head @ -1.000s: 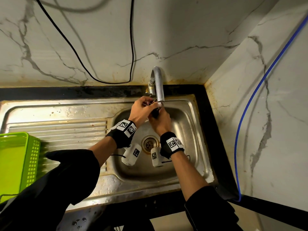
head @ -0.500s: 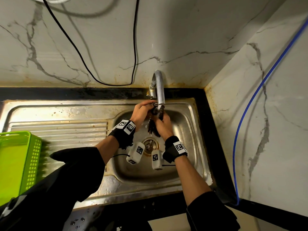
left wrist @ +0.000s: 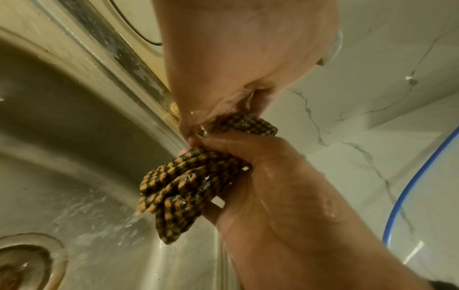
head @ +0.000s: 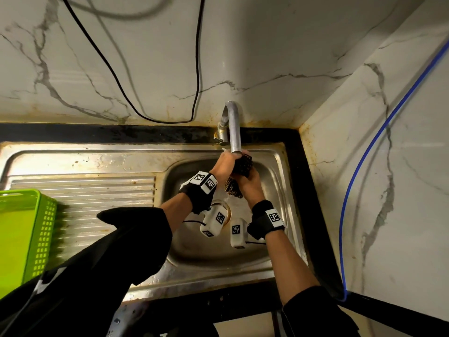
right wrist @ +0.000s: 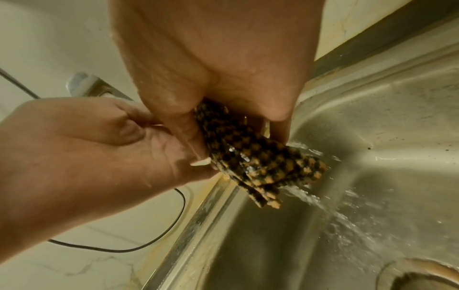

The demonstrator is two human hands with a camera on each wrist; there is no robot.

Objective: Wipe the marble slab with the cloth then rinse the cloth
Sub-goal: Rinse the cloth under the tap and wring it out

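One cloth (head: 239,177), checked black and orange, is present, bunched into a roll and held directly under the outlet of one curved metal tap (head: 234,127), above the basin of one stainless steel sink (head: 102,161). Two hands are on it. The left hand (head: 222,166) has its grip curled round the upper part of the roll; the right hand (head: 250,183) has its grip curled round the roll just below, the two hands touching. The roll's long axis runs roughly vertical, upper end toward the tap outlet, lower end (left wrist: 168,198) hanging free and pointing down into the basin. Water (right wrist: 323,208) streams off the lower end and splashes on the basin floor near one drain (head: 224,210). One green plastic basket (head: 26,234) stands on the ribbed drainboard at the far left, well apart from the hands. One black cable (head: 136,103) and one blue cable (head: 359,171) run along the marble walls.
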